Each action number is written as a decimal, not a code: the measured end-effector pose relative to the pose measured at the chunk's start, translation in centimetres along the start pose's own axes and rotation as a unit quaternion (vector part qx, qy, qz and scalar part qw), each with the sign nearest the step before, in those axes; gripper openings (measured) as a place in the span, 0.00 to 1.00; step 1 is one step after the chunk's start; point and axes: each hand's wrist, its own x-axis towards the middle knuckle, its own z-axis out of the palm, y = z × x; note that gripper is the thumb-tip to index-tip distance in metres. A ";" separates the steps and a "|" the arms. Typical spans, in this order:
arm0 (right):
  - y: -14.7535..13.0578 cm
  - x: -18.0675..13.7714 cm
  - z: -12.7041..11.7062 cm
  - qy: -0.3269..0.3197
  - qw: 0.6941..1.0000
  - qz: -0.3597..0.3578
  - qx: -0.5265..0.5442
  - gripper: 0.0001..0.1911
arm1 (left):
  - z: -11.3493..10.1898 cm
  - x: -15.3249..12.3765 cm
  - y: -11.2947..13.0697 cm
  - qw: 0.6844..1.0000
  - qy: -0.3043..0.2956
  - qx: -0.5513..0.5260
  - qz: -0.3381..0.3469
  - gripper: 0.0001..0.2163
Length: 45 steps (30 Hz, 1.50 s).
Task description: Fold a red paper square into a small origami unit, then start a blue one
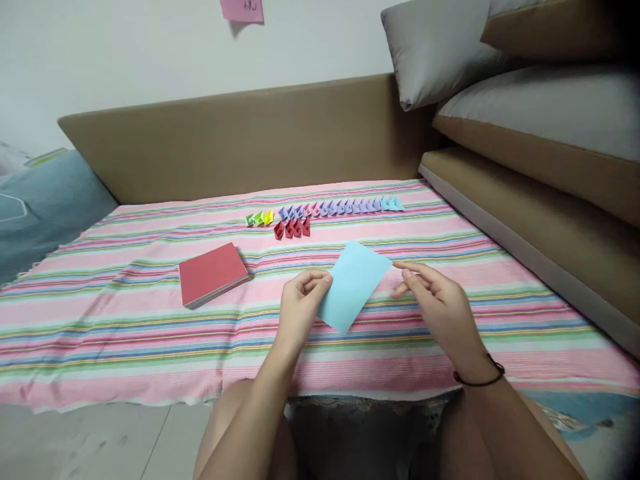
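My left hand (300,307) pinches the left edge of a light blue folded sheet of paper (354,283) and holds it tilted above the striped bedcover (125,333). My right hand (437,307) hovers just right of the sheet with its fingers loosely apart, holding nothing and not touching the paper. A black band circles my right wrist. A red-topped stack of square paper (213,273) lies to the left of my hands.
Further back sits a row of several small folded paper pieces, green-yellow (259,217), purple (330,208) and blue, with red ones (293,229) in front. Brown headboard (250,133) behind; stacked cushions (540,113) at right; a pink note (243,9) on the wall.
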 end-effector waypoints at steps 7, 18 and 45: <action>-1.0 -0.8 2.6 -0.206 0.946 0.086 0.235 0.12 | 0.5 -0.2 -0.3 0.990 -0.003 -0.108 -0.091 0.10; -1.4 -1.0 2.6 -0.139 0.974 0.058 0.168 0.12 | 1.3 -0.5 -0.2 0.998 -0.012 -0.037 0.042 0.10; -0.4 0.1 0.3 -0.025 0.977 0.087 0.196 0.10 | -0.9 -0.1 1.2 0.990 -0.050 -0.109 -0.075 0.11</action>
